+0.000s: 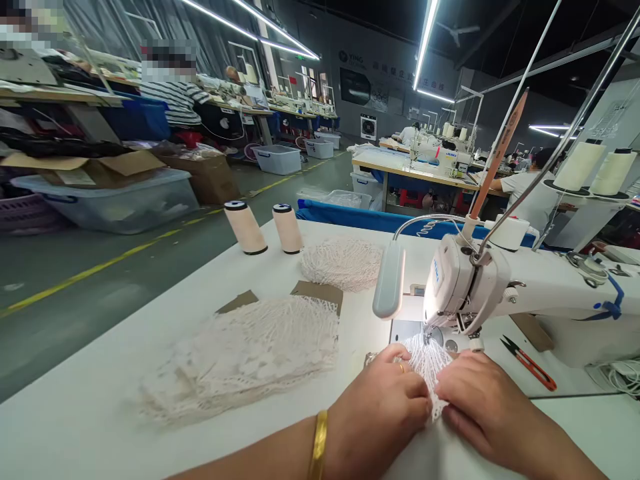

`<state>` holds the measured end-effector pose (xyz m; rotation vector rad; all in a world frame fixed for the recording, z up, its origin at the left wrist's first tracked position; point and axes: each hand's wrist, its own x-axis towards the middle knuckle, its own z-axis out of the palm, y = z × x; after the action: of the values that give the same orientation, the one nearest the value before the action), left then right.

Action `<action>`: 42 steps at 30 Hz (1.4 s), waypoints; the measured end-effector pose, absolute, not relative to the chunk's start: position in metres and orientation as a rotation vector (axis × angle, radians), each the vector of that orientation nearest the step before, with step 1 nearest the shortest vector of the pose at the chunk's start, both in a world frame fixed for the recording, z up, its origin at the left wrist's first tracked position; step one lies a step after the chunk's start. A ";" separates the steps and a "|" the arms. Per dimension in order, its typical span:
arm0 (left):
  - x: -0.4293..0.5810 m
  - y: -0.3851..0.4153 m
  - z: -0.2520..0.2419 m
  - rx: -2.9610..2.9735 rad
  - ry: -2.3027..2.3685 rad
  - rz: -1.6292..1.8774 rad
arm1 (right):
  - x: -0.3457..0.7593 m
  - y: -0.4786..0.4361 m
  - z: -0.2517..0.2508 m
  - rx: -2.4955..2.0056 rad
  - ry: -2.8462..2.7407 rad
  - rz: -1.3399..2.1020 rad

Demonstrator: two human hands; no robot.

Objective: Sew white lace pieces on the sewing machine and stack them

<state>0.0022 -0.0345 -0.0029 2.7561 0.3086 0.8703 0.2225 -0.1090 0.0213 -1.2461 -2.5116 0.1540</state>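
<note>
White lace fabric [429,367] lies under the needle of a white sewing machine [460,280], lit by its lamp. My left hand [383,393], with a ring and a gold bangle, grips the lace's left side with curled fingers. On the other side my right hand [487,400] is closed on the lace's right edge, its fingertips partly hidden. Left of the machine rests a large spread of lace pieces [260,353] over brown card. Behind it sits a smaller lace pile [343,263]. Orange-handled thread snips [530,363] lie right of my right hand.
Two cream thread cones [245,228] stand at the table's far edge. A lamp head [389,280] hangs left of the needle. Cardboard and plastic bins [115,200] line the floor at left. Other people work at machines beyond, one in a striped shirt [173,100].
</note>
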 end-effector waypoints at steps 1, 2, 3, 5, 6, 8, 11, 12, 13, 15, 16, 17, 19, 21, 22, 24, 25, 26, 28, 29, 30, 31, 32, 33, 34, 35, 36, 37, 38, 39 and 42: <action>0.003 -0.035 -0.003 2.771 0.307 0.875 | 0.223 -0.109 0.021 -1.248 -2.507 0.143; 0.004 -0.035 -0.003 2.780 0.307 0.876 | 0.223 -0.109 0.020 -1.249 -2.501 0.132; 0.004 -0.035 -0.002 2.785 0.309 0.879 | 0.223 -0.108 0.020 -1.251 -2.496 0.121; 0.005 -0.034 0.000 2.787 0.315 0.886 | 0.224 -0.107 0.018 -1.249 -2.481 0.095; 0.006 -0.034 0.001 2.788 0.321 0.892 | 0.224 -0.107 0.016 -1.251 -2.471 0.082; 0.006 -0.033 0.002 2.790 0.336 0.899 | 0.224 -0.106 0.014 -1.260 -2.450 0.062; 0.007 -0.029 0.003 2.797 0.359 0.885 | 0.225 -0.103 0.010 -1.295 -2.419 0.032; 0.007 -0.028 0.002 2.799 0.366 0.877 | 0.225 -0.101 0.009 -1.305 -2.409 0.022; 0.008 -0.027 0.002 2.801 0.373 0.875 | 0.226 -0.100 0.009 -1.311 -2.402 0.013; 0.009 -0.024 0.002 2.807 0.392 0.881 | 0.226 -0.097 0.008 -1.314 -2.391 0.000; 0.011 -0.022 0.001 2.814 0.401 0.890 | 0.227 -0.095 0.008 -1.312 -2.385 -0.006; 0.012 -0.021 0.001 2.824 0.411 0.898 | 0.227 -0.094 0.007 -1.312 -2.377 -0.012; 0.015 -0.018 0.001 2.845 0.423 0.906 | 0.229 -0.092 0.005 -1.327 -2.361 -0.032; 0.017 -0.014 0.000 2.847 0.427 0.897 | 0.230 -0.090 0.002 -1.359 -2.345 -0.063; 0.017 -0.012 0.000 2.837 0.427 0.880 | 0.230 -0.089 0.000 -1.376 -2.334 -0.071; 0.018 -0.007 0.001 2.775 0.437 0.834 | 0.229 -0.089 -0.004 -1.395 -2.294 -0.055; 0.018 -0.005 0.002 2.720 0.444 0.803 | 0.228 -0.088 -0.006 -1.399 -2.262 -0.029; 0.018 -0.002 0.004 2.653 0.454 0.764 | 0.226 -0.088 -0.008 -1.406 -2.220 0.001; 0.017 0.003 0.010 2.485 0.500 0.661 | 0.222 -0.088 -0.009 -1.432 -2.119 0.064; 0.017 0.006 0.014 2.399 0.538 0.599 | 0.220 -0.087 -0.008 -1.449 -2.068 0.097; 0.017 0.008 0.017 2.323 0.578 0.540 | 0.218 -0.087 -0.008 -1.464 -2.021 0.132; 0.017 0.010 0.020 2.262 0.615 0.498 | 0.217 -0.086 -0.007 -1.471 -1.985 0.165; 0.017 0.011 0.022 2.224 0.639 0.474 | 0.217 -0.086 -0.005 -1.471 -1.961 0.190; 0.016 0.011 0.023 2.211 0.645 0.466 | 0.216 -0.085 -0.004 -1.466 -1.950 0.205; 0.016 0.011 0.023 2.225 0.630 0.475 | 0.217 -0.085 -0.003 -1.461 -1.952 0.210; 0.014 0.009 0.022 2.264 0.594 0.493 | 0.217 -0.086 -0.002 -1.451 -1.972 0.206; 0.012 0.007 0.020 2.321 0.545 0.519 | 0.218 -0.087 -0.001 -1.431 -2.012 0.200; 0.010 0.004 0.018 2.393 0.495 0.552 | 0.219 -0.089 0.000 -1.401 -2.074 0.195; 0.007 0.000 0.016 2.472 0.454 0.593 | 0.220 -0.091 0.001 -1.367 -2.146 0.190; 0.005 -0.004 0.013 2.555 0.426 0.635 | 0.221 -0.094 0.002 -1.332 -2.218 0.183; -0.001 -0.015 0.009 2.753 0.411 0.721 | 0.222 -0.101 0.006 -1.280 -2.349 0.162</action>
<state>-0.0009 -0.0148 0.0089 2.7526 0.4108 0.7210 0.2224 -0.1015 0.0062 -1.2798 -2.3491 0.1620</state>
